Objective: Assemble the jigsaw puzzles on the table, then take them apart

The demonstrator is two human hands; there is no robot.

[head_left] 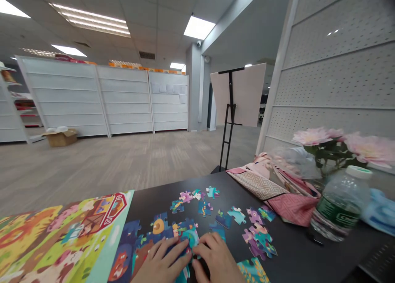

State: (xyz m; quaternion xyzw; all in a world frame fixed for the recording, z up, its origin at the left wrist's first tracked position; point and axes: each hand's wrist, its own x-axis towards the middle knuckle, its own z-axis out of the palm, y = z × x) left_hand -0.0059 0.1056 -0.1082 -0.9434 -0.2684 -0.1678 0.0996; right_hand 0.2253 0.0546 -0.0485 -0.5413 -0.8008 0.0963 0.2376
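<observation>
My left hand (160, 261) lies with its fingers stretched flat on the joined part of a colourful jigsaw puzzle (148, 242) on the black table (296, 250). My right hand (216, 260) rests beside it, fingers curled and pressing down on a teal puzzle piece (191, 237) at the edge of the joined part. Several loose puzzle pieces (234, 215) lie scattered beyond and to the right of my hands. A teal and orange piece (253, 270) sits just right of my right wrist.
A colourful farm picture sheet (55, 237) covers the table's left. A clear water bottle (339, 205) lies at the right, beside patterned fabric (265, 186) and pink flowers (324, 139). Behind stand an easel (230, 114), white shelving (123, 100) and a cardboard box (60, 137).
</observation>
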